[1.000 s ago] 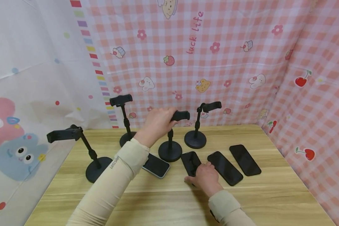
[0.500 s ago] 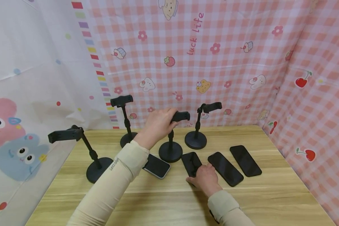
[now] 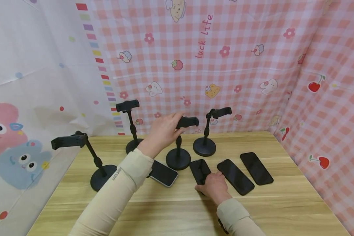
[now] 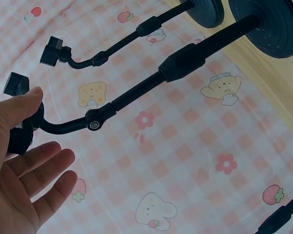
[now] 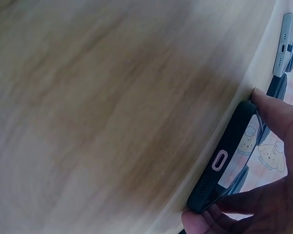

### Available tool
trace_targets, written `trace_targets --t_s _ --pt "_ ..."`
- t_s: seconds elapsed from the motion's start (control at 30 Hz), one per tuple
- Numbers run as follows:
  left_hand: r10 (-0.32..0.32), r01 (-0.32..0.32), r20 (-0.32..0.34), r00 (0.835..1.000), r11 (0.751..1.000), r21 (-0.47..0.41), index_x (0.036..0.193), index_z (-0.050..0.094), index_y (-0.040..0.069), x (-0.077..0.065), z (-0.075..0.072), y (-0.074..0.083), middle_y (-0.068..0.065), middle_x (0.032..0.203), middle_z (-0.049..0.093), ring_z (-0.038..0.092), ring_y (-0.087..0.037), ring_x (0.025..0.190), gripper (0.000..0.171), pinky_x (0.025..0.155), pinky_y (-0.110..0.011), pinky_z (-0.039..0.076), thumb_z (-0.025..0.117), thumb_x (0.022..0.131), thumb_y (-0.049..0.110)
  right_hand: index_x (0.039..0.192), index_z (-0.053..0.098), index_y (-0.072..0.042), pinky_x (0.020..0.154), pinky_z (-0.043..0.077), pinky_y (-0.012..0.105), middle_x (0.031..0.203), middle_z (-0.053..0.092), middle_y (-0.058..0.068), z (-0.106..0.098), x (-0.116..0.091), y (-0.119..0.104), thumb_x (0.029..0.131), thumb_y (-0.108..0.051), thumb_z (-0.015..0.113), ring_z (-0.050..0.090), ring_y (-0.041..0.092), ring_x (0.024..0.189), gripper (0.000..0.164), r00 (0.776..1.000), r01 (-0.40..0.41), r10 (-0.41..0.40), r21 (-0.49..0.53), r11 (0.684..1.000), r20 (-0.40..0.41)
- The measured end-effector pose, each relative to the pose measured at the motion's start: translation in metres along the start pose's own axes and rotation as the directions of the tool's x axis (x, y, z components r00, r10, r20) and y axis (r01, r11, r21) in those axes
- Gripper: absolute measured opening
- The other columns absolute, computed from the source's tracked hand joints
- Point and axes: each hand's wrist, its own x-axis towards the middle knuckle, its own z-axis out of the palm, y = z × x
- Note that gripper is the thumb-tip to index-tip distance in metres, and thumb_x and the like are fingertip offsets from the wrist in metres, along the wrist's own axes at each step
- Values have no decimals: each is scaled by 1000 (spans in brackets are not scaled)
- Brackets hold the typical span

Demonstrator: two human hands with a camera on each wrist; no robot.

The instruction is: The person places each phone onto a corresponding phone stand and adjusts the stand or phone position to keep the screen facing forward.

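Observation:
My left hand (image 3: 164,131) pinches the clamp (image 3: 188,122) of the middle black phone stand between thumb and index finger. In the left wrist view the other fingers of this left hand (image 4: 12,195) are spread away from the stand's bent neck (image 4: 63,127). The stand's round base (image 3: 178,160) rests on the table. My right hand (image 3: 216,187) grips a black phone (image 3: 199,169) lying in front of that base. Thumb and fingers hold its opposite long edges, and its charging port end (image 5: 219,160) shows in the right wrist view. Part of the phone is hidden under the hand.
Other phone stands stand at left (image 3: 101,177), back left (image 3: 132,144) and back right (image 3: 204,146). A white-edged phone (image 3: 164,173) lies beside my left sleeve. Two black phones (image 3: 236,177) (image 3: 256,168) lie to the right. Patterned cloth (image 3: 224,75) hangs behind the table.
The left fingers have shifted slightly left, and a little more of the clamp shows. The right hand keeps its grip on the phone in the same place.

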Motion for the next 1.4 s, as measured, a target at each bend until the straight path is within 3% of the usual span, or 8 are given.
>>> trace_targets --t_s 0.5,0.9,1.13,1.4 --pt "4 -4 -18 1000 1000 -2 135 49 8 -9 -1 -4 -12 114 68 65 -21 82 59 67 -40 58 70 86 32 97 64 19 72 51 48 96 50 30 -5 -6 1 70 -49 75 49 41 88 74 1000 4 -3 35 999 -20" --pt "-5 4 -25 1000 1000 -15 137 48 10 -16 0 -8 -12 123 65 65 -23 93 61 71 -42 58 72 85 31 93 65 17 72 51 49 89 52 29 -12 -9 6 65 -43 76 50 40 82 67 999 34 -32 34 999 -38" --pt "1 -2 -34 999 1000 -15 139 46 11 -21 0 -11 -11 127 63 65 -23 96 64 73 -42 57 72 84 31 101 63 17 70 53 50 90 49 27 -13 -10 9 63 -44 77 51 39 84 73 1000 -24 23 28 999 5" --pt "17 -19 -85 996 1000 -20 140 46 11 -28 -1 -14 -11 128 63 65 -24 93 65 70 -43 58 73 83 30 99 62 18 70 53 50 89 47 26 -18 -13 10 62 -42 78 53 38 81 73 999 -34 33 49 998 16"
